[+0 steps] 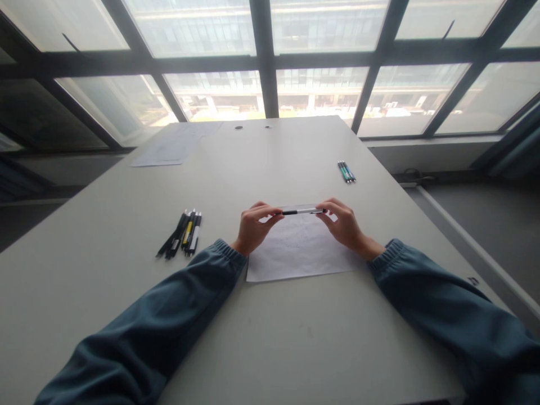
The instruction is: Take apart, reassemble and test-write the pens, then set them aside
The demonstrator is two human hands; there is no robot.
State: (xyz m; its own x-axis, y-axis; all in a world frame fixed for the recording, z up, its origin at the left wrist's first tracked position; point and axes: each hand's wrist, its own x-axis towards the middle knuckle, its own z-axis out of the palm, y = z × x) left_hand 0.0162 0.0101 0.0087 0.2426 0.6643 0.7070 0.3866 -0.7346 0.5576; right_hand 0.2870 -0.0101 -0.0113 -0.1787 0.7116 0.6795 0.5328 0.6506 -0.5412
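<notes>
Between my two hands a pen (302,211) with a black part and a pale barrel is held level above a sheet of paper (299,259). My left hand (256,222) pinches its left end between thumb and fingers. The right end is gripped the same way by my right hand (341,221), near the clip. Faint marks show on the paper, which lies flat on the white table (270,337) under the pen.
A bunch of pens (182,234), mostly black with one yellow, lies to the left. Several thin blue and green pens (346,172) rest at the right. More paper sheets (164,145) lie at the far left. Large windows (320,93) stand behind the table.
</notes>
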